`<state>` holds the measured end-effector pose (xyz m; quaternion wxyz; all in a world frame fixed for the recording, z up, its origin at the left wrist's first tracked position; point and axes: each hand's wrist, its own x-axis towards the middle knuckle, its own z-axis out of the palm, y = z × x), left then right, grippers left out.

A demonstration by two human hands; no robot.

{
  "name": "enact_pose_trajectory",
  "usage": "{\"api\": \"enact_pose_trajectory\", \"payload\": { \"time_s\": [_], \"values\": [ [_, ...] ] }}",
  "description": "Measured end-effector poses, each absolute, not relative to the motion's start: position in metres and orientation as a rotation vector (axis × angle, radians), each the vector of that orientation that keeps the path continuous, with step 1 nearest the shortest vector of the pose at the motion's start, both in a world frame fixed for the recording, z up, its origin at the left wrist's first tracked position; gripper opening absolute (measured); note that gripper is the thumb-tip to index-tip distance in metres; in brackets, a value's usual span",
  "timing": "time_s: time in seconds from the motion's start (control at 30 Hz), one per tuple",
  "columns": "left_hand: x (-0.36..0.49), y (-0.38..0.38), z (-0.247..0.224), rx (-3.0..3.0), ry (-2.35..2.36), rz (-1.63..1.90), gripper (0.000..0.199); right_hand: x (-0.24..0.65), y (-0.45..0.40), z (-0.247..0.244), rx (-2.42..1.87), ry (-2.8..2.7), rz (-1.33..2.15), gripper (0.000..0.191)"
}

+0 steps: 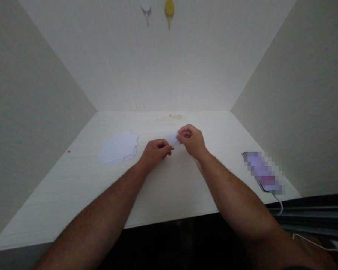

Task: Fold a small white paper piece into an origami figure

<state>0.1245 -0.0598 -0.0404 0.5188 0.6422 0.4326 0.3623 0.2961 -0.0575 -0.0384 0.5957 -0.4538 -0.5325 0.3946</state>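
Observation:
Between my two hands is a small piece of white paper, raised a little over the white table. My left hand pinches its lower left end between thumb and fingers. At the upper right end, my right hand grips the paper with thumb and fingertips. The paper looks folded, but the fingers hide part of it. Left of my left hand lies a loose pile of white paper sheets, overlapping with uneven edges.
On the right of the white table lies a phone, its screen blurred, with a white cable running off the edge. Walls enclose the back and both sides. A yellow hook and a white hook are on the back wall.

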Motion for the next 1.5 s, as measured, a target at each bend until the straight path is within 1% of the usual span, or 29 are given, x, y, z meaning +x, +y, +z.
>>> {"api": "enact_pose_trajectory", "payload": {
  "time_s": [0.1, 0.2, 0.3, 0.47, 0.63, 0.73, 0.83, 1.0, 1.13, 1.33, 1.5],
  "values": [
    [0.123, -0.058, -0.043, 1.508, 0.997, 0.848, 0.021, 0.297, -0.058, -0.037, -1.052, -1.275, 0.941, 0.017],
    [0.122, -0.054, -0.048, 1.420, 0.920, 0.927, 0.017, 0.298, -0.060, -0.035, -1.042, -1.334, 0.974, 0.020],
    [0.121, -0.051, -0.050, 1.384, 0.914, 0.973, 0.020, 0.297, -0.063, -0.033, -1.041, -1.418, 1.028, 0.021],
    [0.121, -0.052, -0.045, 1.489, 1.021, 0.896, 0.026, 0.299, -0.067, -0.031, -1.093, -1.616, 1.079, 0.025],
    [0.118, -0.052, -0.040, 1.619, 1.045, 0.810, 0.024, 0.303, -0.067, -0.030, -1.110, -1.733, 1.074, 0.027],
    [0.118, -0.053, -0.037, 1.673, 1.070, 0.817, 0.022, 0.301, -0.066, -0.031, -1.104, -1.670, 1.137, 0.027],
    [0.120, -0.054, -0.035, 1.693, 1.144, 0.924, 0.019, 0.296, -0.065, -0.034, -1.096, -1.522, 1.202, 0.024],
    [0.125, -0.056, -0.036, 1.527, 1.192, 1.084, 0.016, 0.290, -0.065, -0.039, -1.178, -1.460, 1.245, 0.018],
    [0.128, -0.056, -0.038, 1.476, 1.156, 1.128, 0.015, 0.288, -0.066, -0.042, -1.196, -1.499, 1.228, 0.025],
    [0.133, -0.058, -0.040, 1.389, 1.162, 1.197, 0.017, 0.286, -0.068, -0.038, -1.231, -1.477, 1.115, 0.028],
    [0.135, -0.059, -0.041, 1.330, 1.150, 1.264, 0.017, 0.283, -0.071, -0.038, -1.297, -1.432, 1.129, 0.028]
  ]
}}
